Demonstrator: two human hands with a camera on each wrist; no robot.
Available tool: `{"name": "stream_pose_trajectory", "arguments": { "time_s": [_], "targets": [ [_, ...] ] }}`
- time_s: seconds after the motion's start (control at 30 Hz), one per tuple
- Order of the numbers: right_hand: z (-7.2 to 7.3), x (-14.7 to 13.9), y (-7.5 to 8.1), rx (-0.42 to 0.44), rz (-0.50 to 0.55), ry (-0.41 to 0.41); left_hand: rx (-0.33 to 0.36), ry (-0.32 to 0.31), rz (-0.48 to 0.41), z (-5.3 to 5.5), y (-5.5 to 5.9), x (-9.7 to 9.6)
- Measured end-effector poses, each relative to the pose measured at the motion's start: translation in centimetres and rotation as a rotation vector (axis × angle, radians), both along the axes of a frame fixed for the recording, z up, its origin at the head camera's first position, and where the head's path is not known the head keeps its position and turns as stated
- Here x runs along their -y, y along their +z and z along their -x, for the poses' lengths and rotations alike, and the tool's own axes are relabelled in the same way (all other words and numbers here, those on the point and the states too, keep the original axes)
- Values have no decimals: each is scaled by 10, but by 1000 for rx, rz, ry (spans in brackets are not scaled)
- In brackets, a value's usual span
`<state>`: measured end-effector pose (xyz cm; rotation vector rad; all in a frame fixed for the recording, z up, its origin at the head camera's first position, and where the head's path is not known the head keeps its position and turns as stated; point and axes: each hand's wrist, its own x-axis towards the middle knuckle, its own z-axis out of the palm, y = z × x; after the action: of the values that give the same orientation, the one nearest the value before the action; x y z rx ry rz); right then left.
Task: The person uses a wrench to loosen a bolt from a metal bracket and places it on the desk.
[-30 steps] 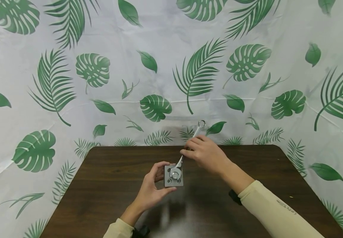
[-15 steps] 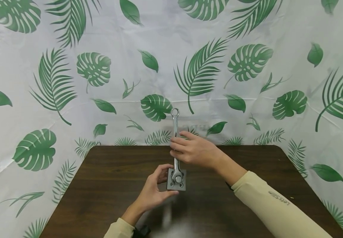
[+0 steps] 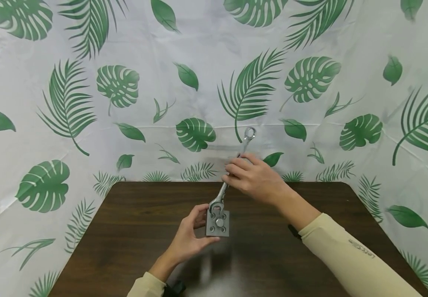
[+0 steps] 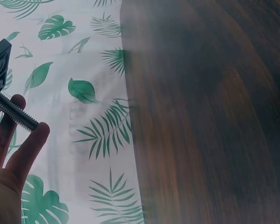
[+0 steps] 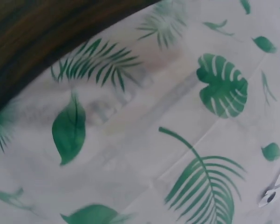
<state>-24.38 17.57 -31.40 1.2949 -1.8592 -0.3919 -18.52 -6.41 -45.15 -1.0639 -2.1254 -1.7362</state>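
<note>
My left hand holds a square grey metal plate between thumb and fingers, above the table. Several holes sit around a bolt head at the plate's middle. The bolt's long threaded shank sticks out behind the plate, its end at a left fingertip in the left wrist view. My right hand grips a combination wrench midway along its handle. The wrench's open end overlaps the plate's upper edge, just above the bolt head, and its ring end points up and right.
Both hands are over a dark wood-grain table. A white cloth printed with green leaves hangs behind the table and at both its sides. Dark straps show at both wrists.
The wrench swings from right-leaning to upright on the bolt head, then comes off it and leans right again. My left hand keeps the plate in nearly the same place.
</note>
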Motion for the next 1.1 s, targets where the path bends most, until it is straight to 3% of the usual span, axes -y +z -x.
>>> {"name": "stream_pose_trajectory", "arguments": {
  "time_s": [0.23, 0.53, 0.67, 0.9, 1.0, 1.1],
  "targets": [
    [-28, -13, -28, 337, 188, -136, -14, 31, -34, 5, -2, 3],
    [-81, -16, -78, 752, 516, -280, -46, 34, -65, -6, 26, 2],
    [-101, -10, -93, 967, 646, -337, -53, 49, -83, -3, 23, 2],
    [-115, 3, -107, 1115, 763, -307, -27, 64, -99, 9, 1, 1],
    [-119, 10, -109, 1161, 806, -305, -30, 67, -99, 9, 1, -1],
    [-122, 17, -108, 1195, 846, -314, -44, 73, -104, 5, 7, -3]
  ]
}}
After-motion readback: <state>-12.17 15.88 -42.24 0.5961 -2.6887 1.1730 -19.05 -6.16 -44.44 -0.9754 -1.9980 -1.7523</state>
